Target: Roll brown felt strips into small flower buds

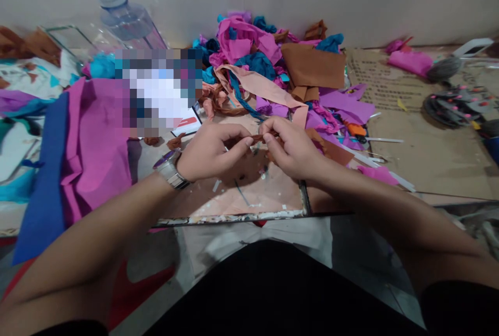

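Note:
Above the middle of the board, my left hand [216, 150] and my right hand [290, 146] face each other with thumbs and fingertips pinched. Between them runs a thin, twisted strip of brown crepe paper [258, 138], gripped at both ends. The left wrist wears a metal watch [172, 169]. Small crumpled brown paper pieces [176, 142] lie just left of my left hand. Right behind the hands spreads a heap of pink, teal, purple and brown paper [249, 48]. A peach paper strip [268, 86] lies across its front.
A clear bottle with a white cap [128, 22] stands at the back left. Folded pink paper [103, 144] and blue paper [42, 180] hang over the front edge. On the right, cardboard [436, 164] carries a pin-studded dark cushion [454, 109]. White sticks [384, 140] lie beside the heap.

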`<action>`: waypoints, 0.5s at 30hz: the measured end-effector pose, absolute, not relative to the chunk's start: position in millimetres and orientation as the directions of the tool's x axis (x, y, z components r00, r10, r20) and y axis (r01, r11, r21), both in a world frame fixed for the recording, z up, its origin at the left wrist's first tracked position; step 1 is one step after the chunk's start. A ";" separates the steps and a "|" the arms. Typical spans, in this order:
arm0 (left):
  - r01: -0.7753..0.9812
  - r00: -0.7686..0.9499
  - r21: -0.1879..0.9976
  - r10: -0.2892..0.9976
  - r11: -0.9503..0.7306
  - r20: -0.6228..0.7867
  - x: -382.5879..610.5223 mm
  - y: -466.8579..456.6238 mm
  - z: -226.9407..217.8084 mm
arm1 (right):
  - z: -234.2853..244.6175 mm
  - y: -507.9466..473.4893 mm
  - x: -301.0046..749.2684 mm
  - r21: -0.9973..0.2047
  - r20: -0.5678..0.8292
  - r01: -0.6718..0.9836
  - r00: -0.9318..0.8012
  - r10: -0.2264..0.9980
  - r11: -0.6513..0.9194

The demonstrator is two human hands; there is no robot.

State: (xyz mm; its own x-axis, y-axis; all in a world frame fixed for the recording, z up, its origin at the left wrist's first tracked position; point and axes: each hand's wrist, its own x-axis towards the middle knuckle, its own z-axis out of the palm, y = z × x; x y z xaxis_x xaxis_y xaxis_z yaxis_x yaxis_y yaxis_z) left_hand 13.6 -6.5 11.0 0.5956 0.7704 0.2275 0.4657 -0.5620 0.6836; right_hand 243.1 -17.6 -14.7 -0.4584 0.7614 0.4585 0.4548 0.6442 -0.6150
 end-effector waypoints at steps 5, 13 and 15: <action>0.448 0.596 0.702 0.771 -0.553 0.226 11.7 -4.4 9.1 | -15.1 -17.0 244.0 -0.655 0.450 0.438 -0.428 0.784 0.615; 0.470 0.619 0.675 0.758 -0.569 0.207 11.9 -4.3 8.7 | -9.4 -21.2 245.1 -0.669 0.461 0.412 -0.423 0.780 0.619; 0.448 0.632 0.707 0.753 -0.547 0.182 12.8 -5.3 10.2 | -10.1 -21.0 244.4 -0.644 0.485 0.427 -0.415 0.770 0.635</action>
State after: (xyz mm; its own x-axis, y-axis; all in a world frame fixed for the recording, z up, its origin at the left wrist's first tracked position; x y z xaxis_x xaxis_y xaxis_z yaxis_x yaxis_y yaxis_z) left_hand 12.8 -5.3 10.2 0.6318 0.7534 0.1821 0.4481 -0.5467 0.7073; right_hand 244.4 -21.0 -10.1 -0.4146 0.7699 0.4852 0.4265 0.6354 -0.6437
